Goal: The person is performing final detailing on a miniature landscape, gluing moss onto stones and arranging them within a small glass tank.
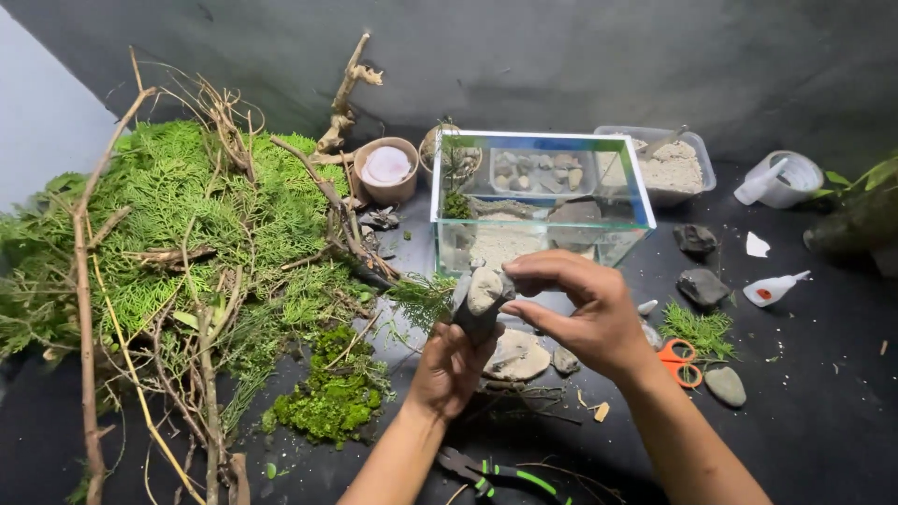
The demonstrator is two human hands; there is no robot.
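My left hand (pixel 449 367) grips a dark grey stone (pixel 470 316) from below, in front of the glass tank (pixel 538 201). A smaller pale stone (pixel 485 288) sits on top of the dark one. My right hand (pixel 585 313) reaches in from the right, with its fingertips pinching at the top of the pale stone. Under both hands lie a flat pale stone (pixel 517 355) and a small grey stone (pixel 566 360) on the black surface.
A big heap of green fern sprigs and bare twigs (pixel 187 243) fills the left. A moss clump (pixel 332 393) lies near the front. Orange scissors (pixel 680 360), dark rocks (pixel 702 285), a glue bottle (pixel 772 290), a sand tub (pixel 669 166) and green-handled pliers (pixel 496 472) lie around.
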